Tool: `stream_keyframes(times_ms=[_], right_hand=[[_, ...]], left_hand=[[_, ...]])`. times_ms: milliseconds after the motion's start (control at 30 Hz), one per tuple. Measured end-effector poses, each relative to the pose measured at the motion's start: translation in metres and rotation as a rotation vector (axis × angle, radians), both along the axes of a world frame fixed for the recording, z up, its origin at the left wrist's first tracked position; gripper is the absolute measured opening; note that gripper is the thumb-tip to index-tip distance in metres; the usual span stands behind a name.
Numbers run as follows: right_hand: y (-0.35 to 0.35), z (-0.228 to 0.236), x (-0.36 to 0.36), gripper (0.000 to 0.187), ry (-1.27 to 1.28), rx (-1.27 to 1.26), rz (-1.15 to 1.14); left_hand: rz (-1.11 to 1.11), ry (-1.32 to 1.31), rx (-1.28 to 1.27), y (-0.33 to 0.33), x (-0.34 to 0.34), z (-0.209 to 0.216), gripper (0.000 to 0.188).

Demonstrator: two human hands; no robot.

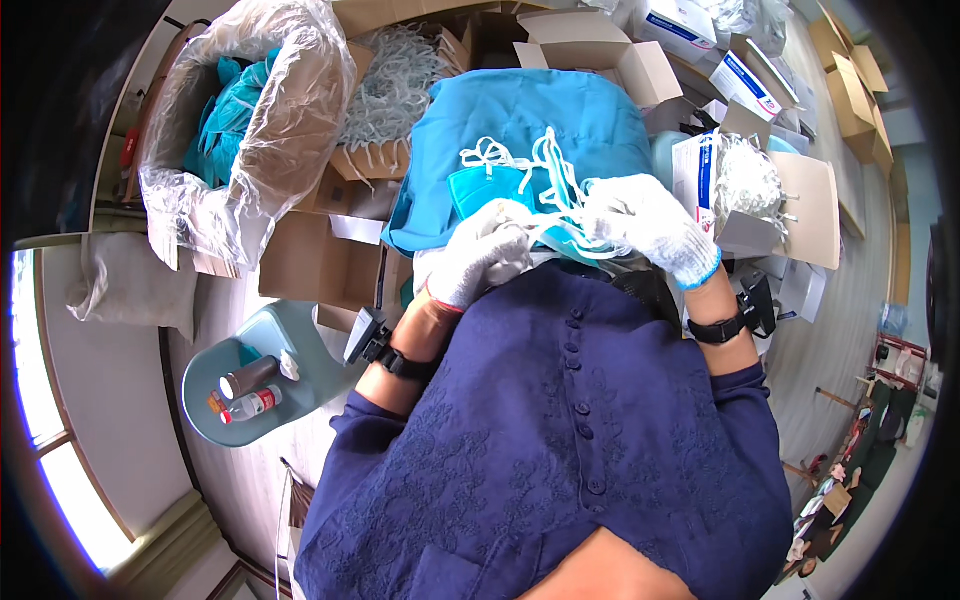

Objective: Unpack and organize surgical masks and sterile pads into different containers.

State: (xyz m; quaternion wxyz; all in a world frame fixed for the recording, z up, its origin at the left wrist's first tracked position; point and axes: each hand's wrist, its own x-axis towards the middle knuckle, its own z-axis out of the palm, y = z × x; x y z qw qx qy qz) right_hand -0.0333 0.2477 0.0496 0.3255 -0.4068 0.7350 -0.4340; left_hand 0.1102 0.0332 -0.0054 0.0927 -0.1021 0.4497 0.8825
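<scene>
Both hands wear white knitted gloves and are close together over my lap. My left hand (482,252), with a red cuff, has its fingers closed at the edge of a teal face mask (565,243) between the hands. My right hand (645,225), with a blue cuff, is closed around white elastic straps (556,175) of the mask; its fingertips partly hide them. Just beyond, another teal face mask (482,190) with looped white straps lies on a blue cloth (530,110) spread over the work surface.
To the left, a plastic-lined box (290,130) holds teal masks. Beside it, a carton (375,160) is full of white straps (395,85). At right, an open box (800,205) holds more straps (745,180). A blue-grey stool (210,385) carries a bottle (252,404) and a tumbler (250,376).
</scene>
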Motion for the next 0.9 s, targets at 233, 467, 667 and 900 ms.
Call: stream_keyframes(times_ms=[233,467,667,900], right_hand=[[0.006,0.01,0.008,0.024,-0.411,-0.122,-0.14],[0.021,-0.001,0.008,0.03,-0.617,-0.311,-0.52],[0.05,-0.045,-0.031,0.026,-1.081,-0.702,-0.561],[-0.006,0.001,0.005,0.015,0.15,-0.248,-0.563]], left_hand=[[0.034,-0.036,0.363,-0.006,-0.006,-0.009,0.033],[0.145,-0.006,-0.108,-0.038,-0.001,-0.02,0.024],[0.342,-0.221,-0.987,-0.071,-0.012,-0.047,0.037],[0.162,-0.281,-1.091,-0.061,-0.024,-0.036,0.043]])
